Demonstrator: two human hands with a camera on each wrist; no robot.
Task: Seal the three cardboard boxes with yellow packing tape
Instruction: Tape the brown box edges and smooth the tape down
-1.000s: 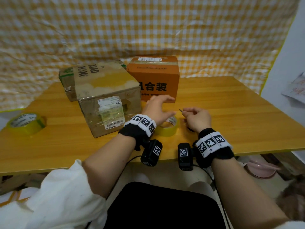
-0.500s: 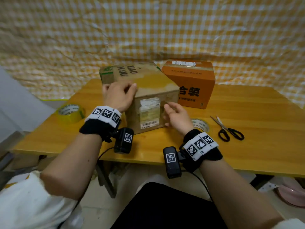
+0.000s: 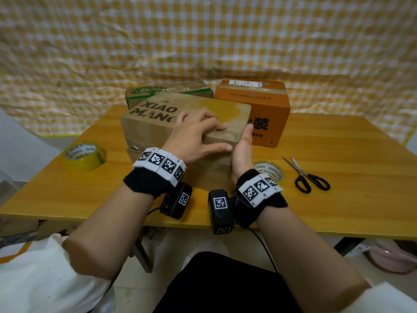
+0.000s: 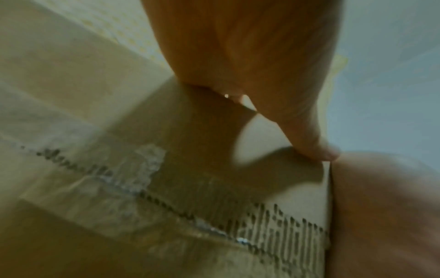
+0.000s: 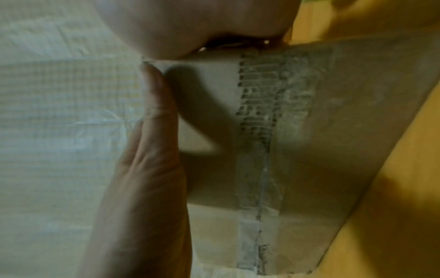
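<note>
The brown "XIAO MANG" box (image 3: 153, 132) stands in the middle of the table, tipped toward me, with an old clear-taped seam on its near face (image 4: 119, 188). My left hand (image 3: 198, 134) lies over its near top edge: fingers rest on top, and the thumb (image 4: 309, 146) presses straight along the front face. My right hand (image 3: 243, 150) presses flat against the box's right side (image 5: 309, 131), fingers pointing up (image 5: 152, 150). A green-printed box (image 3: 171, 90) and an orange box (image 3: 259, 102) stand behind. One yellow tape roll (image 3: 83, 157) lies at the left, another (image 3: 272, 171) beside my right wrist.
Black-handled scissors (image 3: 306, 175) lie on the wooden table (image 3: 338, 211) to the right of the second roll. A yellow checked cloth (image 3: 203, 41) hangs behind the table. My lap is under the near table edge.
The brown box has been turned and tipped, so its labelled face no longer faces me. My left hand slid to the near top edge, and my right hand moved onto the box's right side.
</note>
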